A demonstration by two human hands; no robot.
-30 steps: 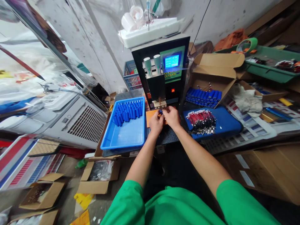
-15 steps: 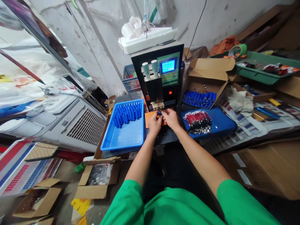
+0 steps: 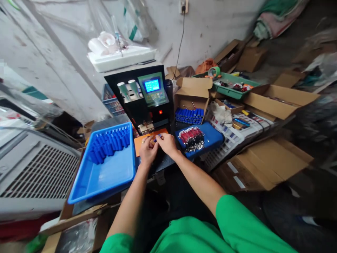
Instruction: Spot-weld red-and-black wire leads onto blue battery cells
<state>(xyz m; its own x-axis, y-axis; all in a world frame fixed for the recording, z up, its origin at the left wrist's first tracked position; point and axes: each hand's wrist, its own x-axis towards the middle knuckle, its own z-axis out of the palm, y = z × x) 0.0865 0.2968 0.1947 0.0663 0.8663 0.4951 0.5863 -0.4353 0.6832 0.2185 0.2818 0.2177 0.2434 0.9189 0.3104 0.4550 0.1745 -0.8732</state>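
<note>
A small blue battery [image 3: 155,140], mostly covered by fingers, is held between my two hands over an orange plate [image 3: 139,143]. My left hand [image 3: 148,151] is closed, its thumb and fingers pinched at the battery's left side. From the other side, my right hand [image 3: 167,143] grips it with bent fingers. Just behind and left of them is the welding head [image 3: 146,127] of a black spot welding machine [image 3: 137,117] with a lit blue screen [image 3: 152,85]. Right of my right hand, a bunch of red and black wire leads [image 3: 191,137] lies on a blue pad [image 3: 214,135].
To the left, a blue tray [image 3: 105,182] holds several rows of blue batteries [image 3: 109,146]. An open cardboard box [image 3: 194,84] of wrapped cells stands right of the machine. Behind it is a green tray [image 3: 229,92]. A large carton [image 3: 263,165] sits below at right.
My hands have drawn the battery away from the welding head, to the right and slightly toward me. My view has turned right, showing more boxes on that side.
</note>
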